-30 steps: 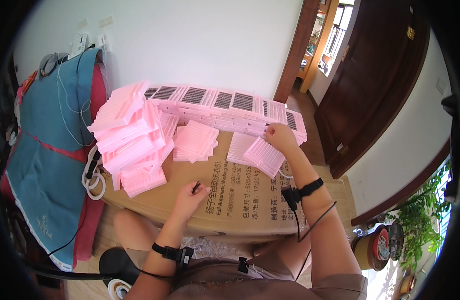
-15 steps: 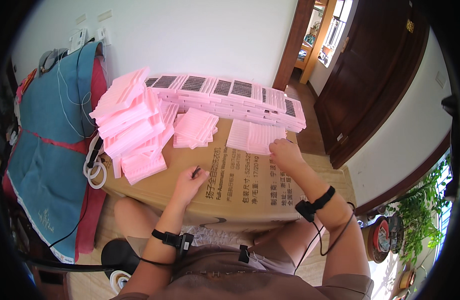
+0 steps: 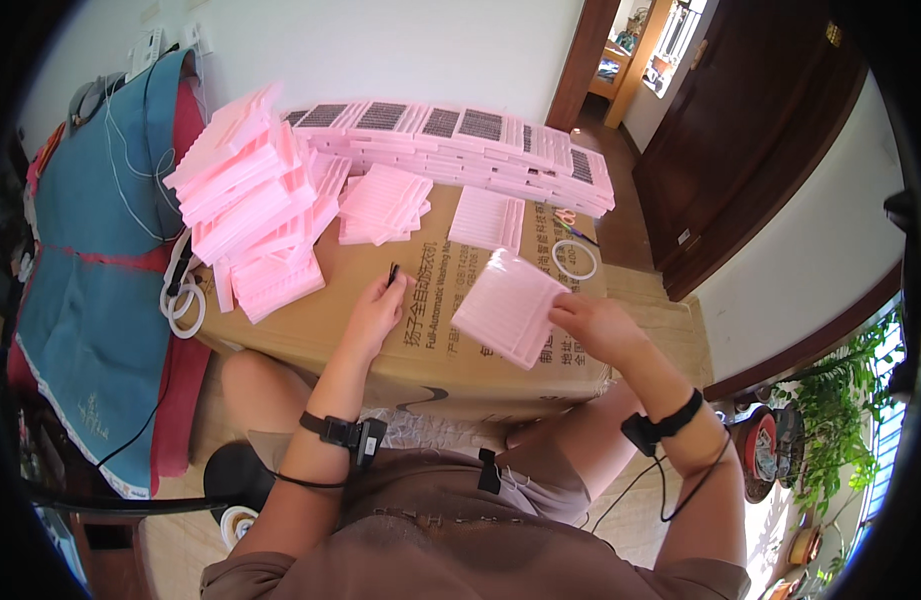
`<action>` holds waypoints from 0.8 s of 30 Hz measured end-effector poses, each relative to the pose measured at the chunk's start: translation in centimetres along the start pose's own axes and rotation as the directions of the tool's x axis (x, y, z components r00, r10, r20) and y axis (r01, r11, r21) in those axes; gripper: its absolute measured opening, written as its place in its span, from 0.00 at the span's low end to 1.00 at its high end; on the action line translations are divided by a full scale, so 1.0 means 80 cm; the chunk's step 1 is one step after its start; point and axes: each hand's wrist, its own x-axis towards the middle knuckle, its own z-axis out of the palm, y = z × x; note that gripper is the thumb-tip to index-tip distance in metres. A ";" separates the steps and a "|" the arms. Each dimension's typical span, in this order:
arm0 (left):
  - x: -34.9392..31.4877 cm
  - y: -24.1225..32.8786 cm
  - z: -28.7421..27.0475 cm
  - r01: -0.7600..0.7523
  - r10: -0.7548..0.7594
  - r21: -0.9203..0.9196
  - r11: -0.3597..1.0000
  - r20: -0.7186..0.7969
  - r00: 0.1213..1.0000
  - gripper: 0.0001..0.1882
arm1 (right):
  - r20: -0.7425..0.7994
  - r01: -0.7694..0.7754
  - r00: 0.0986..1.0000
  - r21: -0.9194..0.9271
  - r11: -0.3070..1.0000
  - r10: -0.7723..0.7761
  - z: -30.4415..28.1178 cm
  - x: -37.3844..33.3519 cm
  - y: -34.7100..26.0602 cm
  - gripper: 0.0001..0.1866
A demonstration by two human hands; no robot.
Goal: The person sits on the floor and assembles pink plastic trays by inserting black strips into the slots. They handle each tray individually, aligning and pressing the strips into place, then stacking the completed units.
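My right hand (image 3: 602, 328) grips the right edge of a pink ridged foam tray (image 3: 508, 308), tilted above the cardboard box that serves as a table. In my left hand (image 3: 378, 308), closed over the box's left half, is a small dark piece (image 3: 393, 271) between thumb and fingers; its kind is too small to make out. Another pink tray (image 3: 486, 218) lies flat just beyond the held one. To its left sits a small stack of pink trays (image 3: 385, 203). Farther left rises a tall, uneven pile of pink trays (image 3: 245, 180).
Along the wall, a long row of stacked pink trays (image 3: 440, 150) has dark pieces in its top layer. A white ring (image 3: 576, 259) and thin coloured wires lie on the cardboard box (image 3: 380, 350) at right. A blue-covered item (image 3: 100, 300) stands left; potted plants (image 3: 830, 430) stand right.
My right hand has lifted one tray and drawn it nearer, uncovering the white ring and wires. My left hand still pinches its dark piece. The view has tilted down slightly.
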 end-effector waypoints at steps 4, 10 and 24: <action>-0.011 0.013 -0.002 0.071 -0.068 -0.084 0.994 0.042 0.997 0.17 | -0.032 0.095 0.995 0.026 0.995 -0.094 0.051 0.045 -0.018 0.12; -0.029 0.022 0.005 0.110 -0.068 -0.174 0.979 0.232 0.970 0.18 | -0.358 -0.090 0.911 0.311 0.946 0.204 0.070 0.089 -0.033 0.12; -0.030 0.016 0.043 0.150 -0.153 0.035 0.988 0.338 0.929 0.14 | 0.208 -0.054 0.812 0.957 -0.285 0.545 0.086 0.167 -0.125 0.07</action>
